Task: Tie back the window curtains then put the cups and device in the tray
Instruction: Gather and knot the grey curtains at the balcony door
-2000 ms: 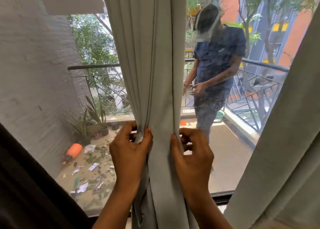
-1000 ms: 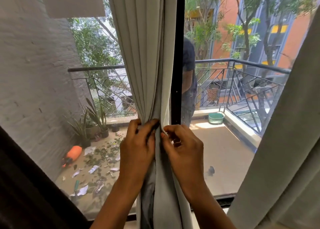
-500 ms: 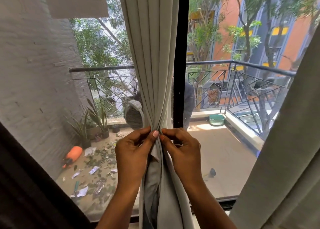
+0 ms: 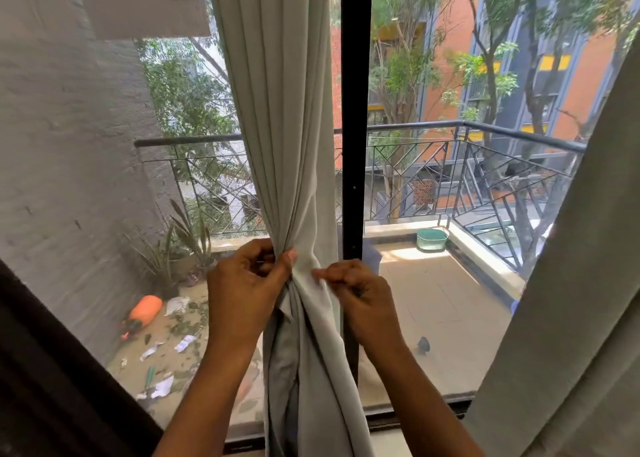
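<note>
A pale grey-green curtain [image 4: 280, 117] hangs down the middle of the window, gathered into a narrow bunch at hand height. My left hand [image 4: 242, 294] grips the bunch from the left, thumb and fingers curled round the folds. My right hand [image 4: 360, 297] pinches a fold of the cloth on the right side. Below the hands the fabric falls loose and twisted. No cups, device or tray are in view.
A second curtain [image 4: 581, 283] of the same cloth hangs at the right edge. A black window frame post [image 4: 356, 110] stands just behind the gathered curtain. Dark fabric [image 4: 52, 370] fills the lower left. Beyond the glass lies a balcony with a railing [image 4: 485, 166], potted plants and litter.
The curtain is now drawn into a tighter bunch. My hands have spread slightly apart, the right one pulling a fold to the right. The person on the balcony has gone out of sight.
</note>
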